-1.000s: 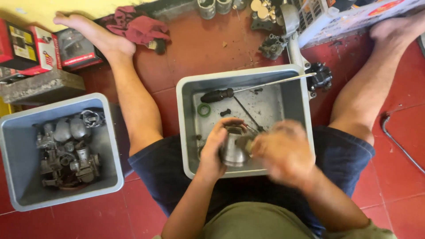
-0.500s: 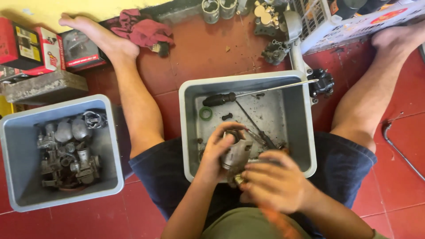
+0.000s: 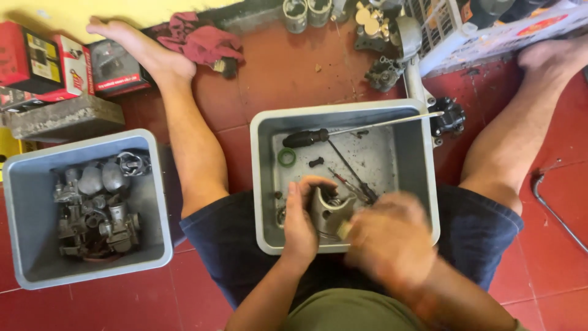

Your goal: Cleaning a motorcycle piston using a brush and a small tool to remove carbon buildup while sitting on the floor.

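Carburettor body, dull grey cast metal (image 3: 327, 209): gripped upright by left hand (image 3: 300, 224), fingers closed round it, over grey plastic bin (image 3: 422, 184) between the person's thighs, apparently catching loose parts. Right hand (image 3: 389, 242) blurred at its side; grip unclear.

left hand (image 3: 301, 222) grips metal part (image 3: 329, 209) | right hand (image 3: 392, 240) blurred | grey tub (image 3: 422, 184)

We sat with both forearms drawn in, our left hand (image 3: 301, 228) curled with fingers wrapped tight, our right hand (image 3: 391, 240) blurred, knuckles up, just beside it.
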